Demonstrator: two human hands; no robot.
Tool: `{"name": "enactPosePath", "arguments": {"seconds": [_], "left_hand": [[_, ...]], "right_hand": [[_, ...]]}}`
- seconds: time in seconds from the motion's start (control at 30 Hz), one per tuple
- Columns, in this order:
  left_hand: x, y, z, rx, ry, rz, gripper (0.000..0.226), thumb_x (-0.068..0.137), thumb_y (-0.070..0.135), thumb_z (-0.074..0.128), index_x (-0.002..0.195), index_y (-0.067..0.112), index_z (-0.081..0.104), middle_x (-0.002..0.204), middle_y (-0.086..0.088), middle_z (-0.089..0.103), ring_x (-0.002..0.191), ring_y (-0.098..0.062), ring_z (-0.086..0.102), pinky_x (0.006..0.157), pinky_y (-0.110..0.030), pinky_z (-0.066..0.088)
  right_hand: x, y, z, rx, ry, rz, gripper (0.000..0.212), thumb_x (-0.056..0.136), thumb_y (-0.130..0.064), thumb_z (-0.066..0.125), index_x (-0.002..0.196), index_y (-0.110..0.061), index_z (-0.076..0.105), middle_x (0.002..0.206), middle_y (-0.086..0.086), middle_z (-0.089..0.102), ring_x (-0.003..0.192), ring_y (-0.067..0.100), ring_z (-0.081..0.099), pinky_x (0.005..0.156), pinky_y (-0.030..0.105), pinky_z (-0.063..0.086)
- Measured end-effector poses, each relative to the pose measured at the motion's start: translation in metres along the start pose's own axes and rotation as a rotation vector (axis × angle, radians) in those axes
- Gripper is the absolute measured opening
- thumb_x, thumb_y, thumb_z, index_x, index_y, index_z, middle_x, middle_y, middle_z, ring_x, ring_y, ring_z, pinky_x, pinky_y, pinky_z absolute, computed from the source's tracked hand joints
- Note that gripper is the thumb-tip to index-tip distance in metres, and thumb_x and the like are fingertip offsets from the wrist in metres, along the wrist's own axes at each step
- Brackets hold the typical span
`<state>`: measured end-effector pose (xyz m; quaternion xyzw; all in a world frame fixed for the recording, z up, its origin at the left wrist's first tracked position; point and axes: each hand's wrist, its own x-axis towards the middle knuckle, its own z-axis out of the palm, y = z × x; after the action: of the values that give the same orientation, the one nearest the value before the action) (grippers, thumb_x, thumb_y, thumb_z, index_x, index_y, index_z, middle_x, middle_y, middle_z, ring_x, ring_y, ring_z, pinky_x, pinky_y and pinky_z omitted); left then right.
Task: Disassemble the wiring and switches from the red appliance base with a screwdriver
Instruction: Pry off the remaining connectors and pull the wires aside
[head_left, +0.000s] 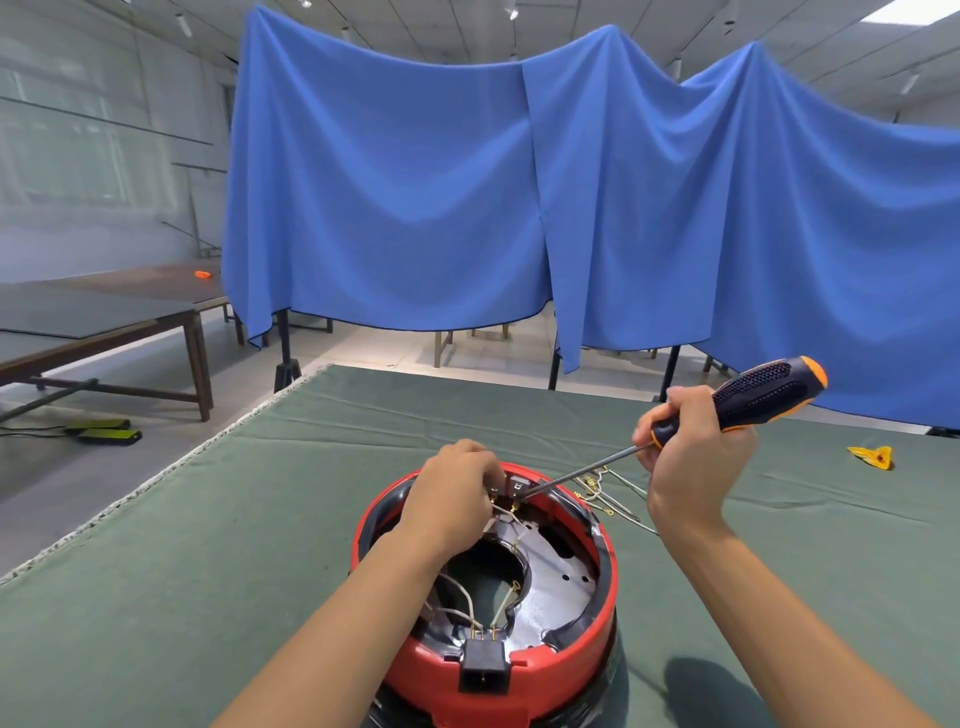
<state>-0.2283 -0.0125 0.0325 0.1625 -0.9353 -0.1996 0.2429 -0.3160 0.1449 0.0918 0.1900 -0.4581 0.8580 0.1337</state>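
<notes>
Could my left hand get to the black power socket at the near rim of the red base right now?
Probably yes. The black power socket sits exposed on the near rim of the round red appliance base, nothing covering it. But the left hand is busy pinching wires at the far rim.

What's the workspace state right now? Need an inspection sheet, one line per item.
Surface: green cloth covers the table.
Job's things: red appliance base open side up; screwdriver tip at terminals on the far rim.
Clutter: loose wires beside the base; yellow scrap far right.
Hands: left hand pinches wiring at the far rim; right hand grips the screwdriver.
Cables: white leads run to black socket.
Surroundings: blue drape, side tables.
</notes>
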Motion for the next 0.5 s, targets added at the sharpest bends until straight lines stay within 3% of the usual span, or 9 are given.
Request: {"name": "enactPosePath", "arguments": {"seconds": [0.07,0.2,0.37,0.5], "left_hand": [[0.001,0.000,0.000,0.000,0.075,-0.071,0.032,0.083,0.000,0.047,0.105,0.018,0.062,0.119,0.000,0.057,0.109,-0.019,0.047,0.091,-0.031,0.041],[0.001,0.000,0.001,0.117,0.047,-0.118,0.040,0.082,0.004,0.048,0.118,0.020,0.055,0.119,0.000,0.058,0.109,-0.022,0.048,0.092,-0.032,0.036],[0.003,-0.001,-0.002,0.057,0.063,-0.190,0.028,0.079,-0.002,0.045,0.099,0.016,0.054,0.102,-0.006,0.062,0.095,-0.028,0.051,0.077,-0.033,0.036],[0.005,-0.001,-0.004,0.031,0.056,-0.207,0.030,0.077,-0.003,0.046,0.090,0.017,0.065,0.097,-0.002,0.064,0.095,-0.025,0.055,0.076,-0.031,0.040]], "right_hand": [[-0.004,0.002,0.003,0.002,-0.026,-0.004,0.026,0.068,-0.018,0.053,0.042,-0.019,0.049,0.037,0.002,0.046,0.034,0.017,0.039,0.040,0.016,0.029],[-0.011,0.007,0.007,-0.032,-0.051,-0.039,0.029,0.072,-0.015,0.052,0.044,-0.020,0.049,0.038,0.002,0.049,0.034,0.016,0.040,0.038,0.017,0.030],[-0.018,0.016,0.009,-0.070,-0.055,-0.063,0.031,0.076,-0.017,0.054,0.046,-0.022,0.057,0.040,0.003,0.054,0.036,0.017,0.040,0.039,0.019,0.031],[-0.020,0.022,0.005,-0.078,-0.025,-0.061,0.029,0.077,-0.016,0.054,0.048,-0.020,0.054,0.043,0.007,0.056,0.038,0.022,0.040,0.038,0.021,0.031]]}}
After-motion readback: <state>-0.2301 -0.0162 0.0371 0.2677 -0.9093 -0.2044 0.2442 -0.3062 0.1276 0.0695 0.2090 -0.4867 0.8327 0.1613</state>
